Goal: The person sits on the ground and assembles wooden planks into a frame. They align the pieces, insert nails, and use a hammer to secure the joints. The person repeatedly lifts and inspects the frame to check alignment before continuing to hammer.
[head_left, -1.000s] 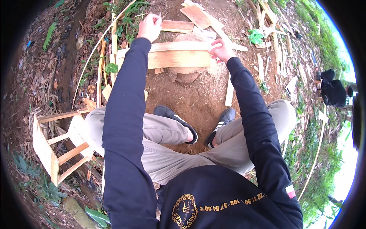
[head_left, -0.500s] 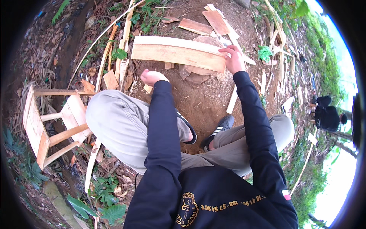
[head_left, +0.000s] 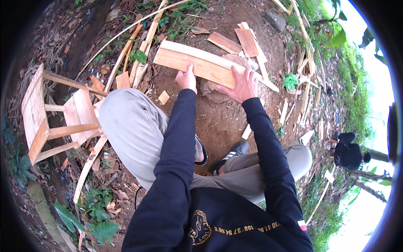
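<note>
A wide, pale wooden board (head_left: pixel 193 61) with a lighter strip along its far edge lies across in front of me, its right end tilted nearer. My left hand (head_left: pixel 187 80) grips the near edge left of the middle, thumb up on the face and fingers underneath. At the right end, my right hand (head_left: pixel 244 85) holds the board between a thumb at the near edge and fingers reaching over the top. Behind and below the board is a stump-like block (head_left: pixel 213 91), mostly covered by it.
A wooden frame like a small stool (head_left: pixel 37 113) lies beside my left knee. Short board offcuts (head_left: pixel 247 42) lie beyond the stump. Long strips (head_left: pixel 145 50) stretch away at the left. A green plastic scrap (head_left: pixel 290 81) and a grey stone (head_left: pixel 275 21) are at the right. Someone in dark clothes (head_left: pixel 348 151) is far right.
My left hand has gone from beside the board to gripping its near edge. My right hand has shifted its hold at the right end. The board now slants more, and the view has turned slightly.
</note>
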The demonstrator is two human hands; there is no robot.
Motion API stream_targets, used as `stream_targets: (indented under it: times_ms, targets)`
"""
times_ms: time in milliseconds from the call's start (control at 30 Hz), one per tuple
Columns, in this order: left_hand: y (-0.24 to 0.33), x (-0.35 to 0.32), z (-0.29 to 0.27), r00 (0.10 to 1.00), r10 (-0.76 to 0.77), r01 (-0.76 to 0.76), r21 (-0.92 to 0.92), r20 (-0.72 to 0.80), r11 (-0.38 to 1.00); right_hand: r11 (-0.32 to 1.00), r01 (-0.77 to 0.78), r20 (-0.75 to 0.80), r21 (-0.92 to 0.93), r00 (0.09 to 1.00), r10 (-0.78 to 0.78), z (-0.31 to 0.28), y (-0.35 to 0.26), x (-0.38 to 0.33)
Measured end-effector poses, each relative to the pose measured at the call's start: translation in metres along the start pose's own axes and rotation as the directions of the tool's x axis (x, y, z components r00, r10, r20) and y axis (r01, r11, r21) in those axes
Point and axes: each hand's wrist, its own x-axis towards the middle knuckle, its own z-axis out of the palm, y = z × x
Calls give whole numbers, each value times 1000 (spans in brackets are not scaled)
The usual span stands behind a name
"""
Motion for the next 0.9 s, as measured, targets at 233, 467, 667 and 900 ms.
stream_targets:
  times_ms: [233, 467, 667, 900]
  targets:
    - [24, -2, 11, 943, 324, -301, 213, -77, 929, 975, 18, -128, -223, 991, -48, 23, -10, 12]
    - [52, -26, 39, 923, 338, -351, 41, 184, 935, 996, 77, -74, 37, 994, -74, 9, 32, 52]
    - [52, -22, 27, 970, 242, -239, -159, 4, 958, 992, -7, 240, 127, 971, -23, -44, 64, 84]
    - [67, -56, 33, 849, 131, -171, 32, 512, 985, 435, -416, 541, 799, 813, -216, -83, 109, 56]
